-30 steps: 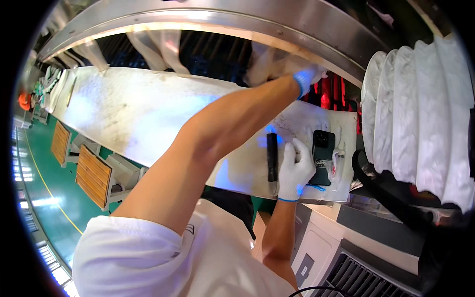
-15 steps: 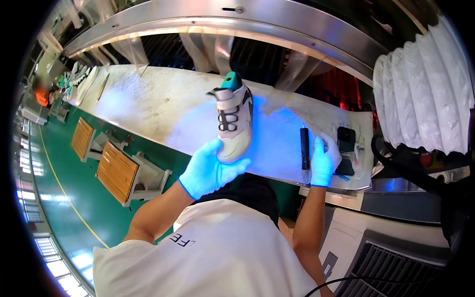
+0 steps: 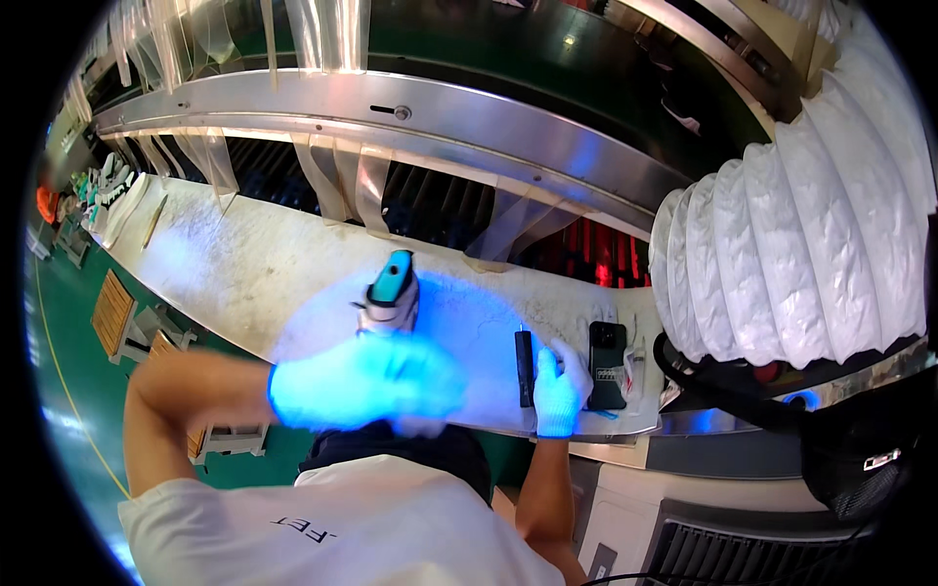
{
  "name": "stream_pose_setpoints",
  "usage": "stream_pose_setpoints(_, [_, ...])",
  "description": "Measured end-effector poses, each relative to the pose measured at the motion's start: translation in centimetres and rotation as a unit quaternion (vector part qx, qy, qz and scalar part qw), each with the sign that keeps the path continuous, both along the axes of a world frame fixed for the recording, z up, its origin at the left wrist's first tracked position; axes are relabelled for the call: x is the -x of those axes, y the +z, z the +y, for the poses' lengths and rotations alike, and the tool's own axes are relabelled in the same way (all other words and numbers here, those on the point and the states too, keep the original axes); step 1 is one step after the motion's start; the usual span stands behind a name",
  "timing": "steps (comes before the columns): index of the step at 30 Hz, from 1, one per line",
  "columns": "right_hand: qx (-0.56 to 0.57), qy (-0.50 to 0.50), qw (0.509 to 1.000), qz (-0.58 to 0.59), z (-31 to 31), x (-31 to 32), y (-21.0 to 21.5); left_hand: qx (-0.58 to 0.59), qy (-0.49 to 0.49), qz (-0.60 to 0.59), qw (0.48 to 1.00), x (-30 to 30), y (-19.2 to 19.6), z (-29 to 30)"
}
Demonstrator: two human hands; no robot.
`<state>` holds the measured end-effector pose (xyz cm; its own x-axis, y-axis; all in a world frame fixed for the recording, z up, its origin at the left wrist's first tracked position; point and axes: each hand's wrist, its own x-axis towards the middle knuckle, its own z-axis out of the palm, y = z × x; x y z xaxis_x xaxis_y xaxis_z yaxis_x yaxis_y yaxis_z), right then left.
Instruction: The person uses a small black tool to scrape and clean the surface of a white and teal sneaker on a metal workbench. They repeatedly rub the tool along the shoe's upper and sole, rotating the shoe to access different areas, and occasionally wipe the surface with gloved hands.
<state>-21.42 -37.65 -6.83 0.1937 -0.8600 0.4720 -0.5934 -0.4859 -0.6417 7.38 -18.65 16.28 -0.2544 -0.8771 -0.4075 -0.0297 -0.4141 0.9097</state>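
A whitish shoe (image 3: 385, 316) stands on the worktable, a teal shoe last (image 3: 394, 277) with a dark hole rising from its collar. My left hand (image 3: 357, 381), in a white glove lit blue, lies across the front of the shoe, gripping it. Motion smears those fingers, and the glove hides the laces and most of the toe. Farther right, my gloved right hand (image 3: 561, 394) rests on the table with thumb and fingers apart. Close along its thumb side is a black stick-like tool (image 3: 525, 368) with a thin metal tip; I see no grasp on it.
The pale worktable (image 3: 249, 264) runs along a metal-framed conveyor (image 3: 449, 115) with clear hanging strips. Right of my right hand lies a black phone (image 3: 607, 363). A ribbed white duct (image 3: 772, 264) bulges at the right. Several shoes (image 3: 109, 190) sit at the far left.
My left hand swung from beneath the toe to across the shoe's front. The shoe came down nearer the table. The view shifted; my right hand and the black tool kept their places.
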Motion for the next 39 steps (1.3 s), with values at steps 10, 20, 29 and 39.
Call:
stream_pose_setpoints(10, [-0.034, -0.022, 0.999, -0.012, 0.1, 0.2, 0.5, 0.567, 0.114, -0.552, 0.601, 7.8, 11.4, -42.6])
stream_pose_setpoints(20, [-0.035, 0.104, 0.994, -0.002, 1.4, 0.9, 2.7, 0.728, 0.017, -0.445, 0.522, 5.8, 6.4, -31.7])
stream_pose_setpoints(29, [-0.045, 0.073, 0.995, 0.058, 1.5, -1.1, 1.6, 0.586, -0.134, -0.501, 0.623, 5.8, -10.1, 2.9])
stream_pose_setpoints(39, [0.026, 0.294, 0.955, 0.011, 14.0, 1.1, 4.7, 0.292, 0.385, -0.416, 0.770, 1.6, -12.9, 4.4])
